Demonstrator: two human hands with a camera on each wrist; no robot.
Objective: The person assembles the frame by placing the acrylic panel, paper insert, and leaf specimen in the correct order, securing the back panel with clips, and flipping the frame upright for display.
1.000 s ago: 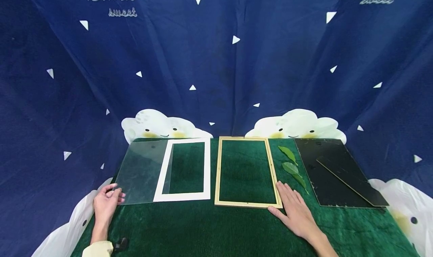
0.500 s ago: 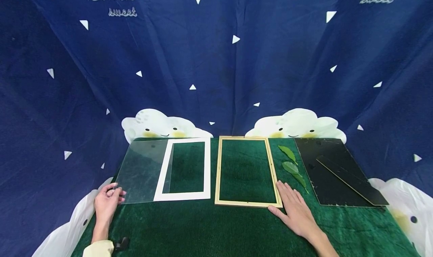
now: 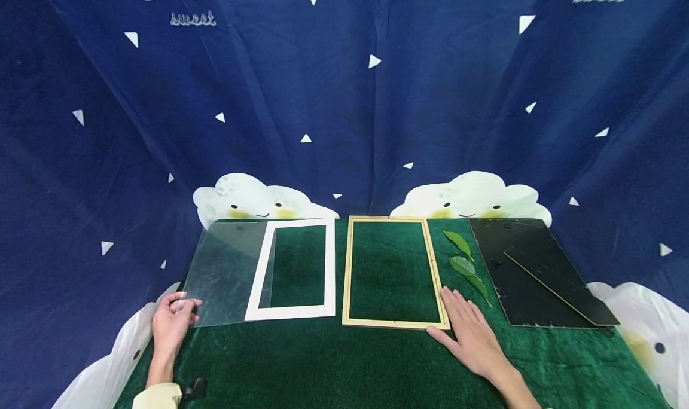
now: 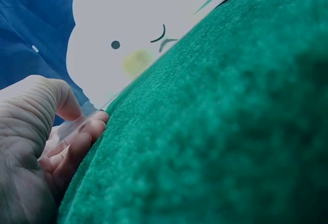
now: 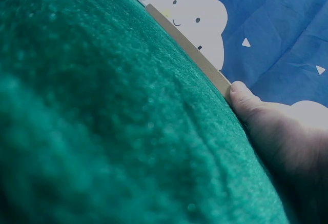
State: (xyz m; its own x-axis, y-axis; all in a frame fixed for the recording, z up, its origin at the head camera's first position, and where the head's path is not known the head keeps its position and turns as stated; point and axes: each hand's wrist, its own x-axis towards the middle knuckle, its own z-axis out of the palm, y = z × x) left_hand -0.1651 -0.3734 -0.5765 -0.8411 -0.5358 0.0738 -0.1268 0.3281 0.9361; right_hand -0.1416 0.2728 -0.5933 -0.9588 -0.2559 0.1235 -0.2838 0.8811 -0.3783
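Note:
My left hand (image 3: 171, 322) pinches the near-left corner of a clear sheet (image 3: 223, 277) between thumb and fingers; the left wrist view shows the sheet's edge (image 4: 77, 124) there. The sheet's right part overlaps a white mat (image 3: 290, 313) with a rectangular opening. Beside the mat lies a light wooden picture frame (image 3: 395, 324). Along the frame's lower right corner rests my right hand (image 3: 473, 337), fingers straight and thumb at the near edge. In the right wrist view that thumb touches the end of the frame's side (image 5: 189, 49).
Several green leaves (image 3: 462, 266) lie right of the frame. Farther right is a black backing board (image 3: 530, 277) with a stand strip (image 3: 554, 289) lying slantwise on it. Green cloth (image 3: 301, 367) covers the table, and a blue curtain (image 3: 344, 98) hangs behind.
The left hand has shifted very slightly to the right at the sheet's corner. The right hand, frame, leaves and board stay as they were.

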